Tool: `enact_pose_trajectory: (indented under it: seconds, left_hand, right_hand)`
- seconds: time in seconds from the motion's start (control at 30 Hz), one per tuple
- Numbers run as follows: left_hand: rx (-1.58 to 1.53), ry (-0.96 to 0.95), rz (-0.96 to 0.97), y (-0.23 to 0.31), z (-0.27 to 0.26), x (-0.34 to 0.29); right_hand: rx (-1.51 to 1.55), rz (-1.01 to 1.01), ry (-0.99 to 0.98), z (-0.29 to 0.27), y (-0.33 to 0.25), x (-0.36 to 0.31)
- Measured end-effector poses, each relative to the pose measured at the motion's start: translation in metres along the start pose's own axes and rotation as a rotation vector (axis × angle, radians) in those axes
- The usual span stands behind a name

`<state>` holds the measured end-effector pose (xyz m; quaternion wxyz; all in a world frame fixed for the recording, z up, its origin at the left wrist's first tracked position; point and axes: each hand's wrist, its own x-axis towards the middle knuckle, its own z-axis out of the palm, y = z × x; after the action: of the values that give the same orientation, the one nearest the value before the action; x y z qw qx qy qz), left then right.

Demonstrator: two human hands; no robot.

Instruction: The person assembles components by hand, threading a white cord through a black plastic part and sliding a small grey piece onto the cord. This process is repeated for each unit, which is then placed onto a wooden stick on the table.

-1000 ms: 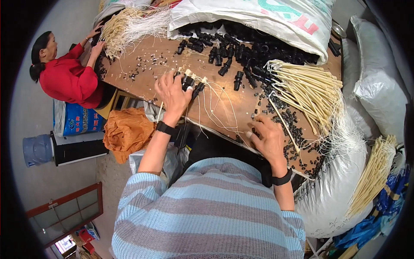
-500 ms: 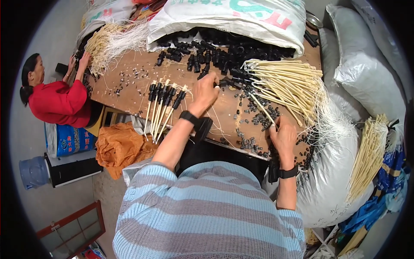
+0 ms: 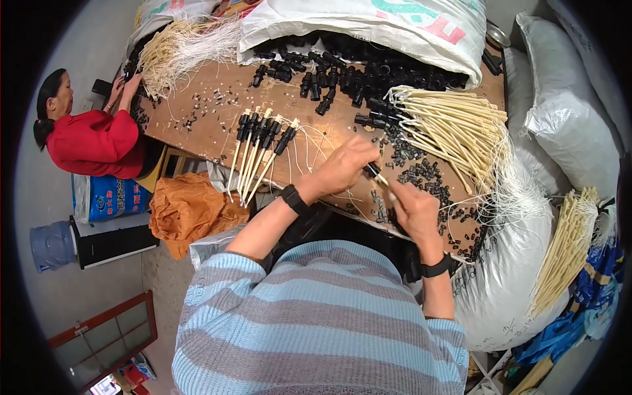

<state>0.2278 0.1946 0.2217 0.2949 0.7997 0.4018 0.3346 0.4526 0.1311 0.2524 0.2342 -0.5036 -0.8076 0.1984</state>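
In front of my body my two hands come together over the table's near edge. My left hand point(image 3: 347, 166) is closed around a black plastic sleeve point(image 3: 371, 169), which mostly hides behind the fingers. A thin cream rod point(image 3: 383, 179) runs from that sleeve into my right hand point(image 3: 417, 208), pinched between its fingers; whether the rod's tip is inside the sleeve I cannot tell. Left of my hands lie several cream rods fitted with black sleeves point(image 3: 286, 141), side by side. To the right is a large bundle of cream rods point(image 3: 454, 122) with white strings.
A white woven sack point(image 3: 368, 26) spills black sleeves point(image 3: 326, 99) across the back of the table point(image 3: 217, 131). Small dark grey pieces point(image 3: 421, 174) are scattered near my right hand. A person in red point(image 3: 92, 141) works at the far left. Full sacks point(image 3: 559, 99) stand at right.
My left hand has come back toward me from the sleeve pile with a black sleeve. My right hand has moved left with its rod, bringing the two together.
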Motion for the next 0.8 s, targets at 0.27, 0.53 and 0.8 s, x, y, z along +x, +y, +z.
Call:
enact_pose_trajectory:
  seconds: [0.27, 0.53, 0.8]
  left_hand:
    - [0.373, -0.132, 0.085, 0.042, 0.000, -0.004]
    - [0.097, 0.025, -0.359, -0.003, 0.000, -0.024]
    - [-0.219, 0.011, -0.467, 0.025, 0.003, -0.010]
  right_hand:
    - [0.010, 0.220, 0.264, 0.007, 0.006, 0.007]
    - [1.229, 0.237, 0.127, -0.016, 0.021, -0.006]
    - [0.287, 0.251, 0.078, 0.026, -0.021, 0.006]
